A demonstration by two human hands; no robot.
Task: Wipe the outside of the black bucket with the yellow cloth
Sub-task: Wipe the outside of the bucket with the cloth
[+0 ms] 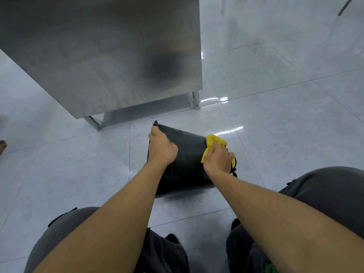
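Note:
The black bucket lies tipped on its side on the tiled floor between my knees, its rim toward the left. My left hand grips the bucket at the rim end and holds it steady. My right hand is closed on the bunched yellow cloth and presses it against the bucket's outer wall near the base end. Part of the cloth shows beyond my fingers; the bucket's lower side is hidden by my forearms.
A stainless steel table stands just beyond the bucket, its legs on the glossy grey floor tiles. My knees in dark grey trousers flank the bucket. Someone's foot shows at the left edge.

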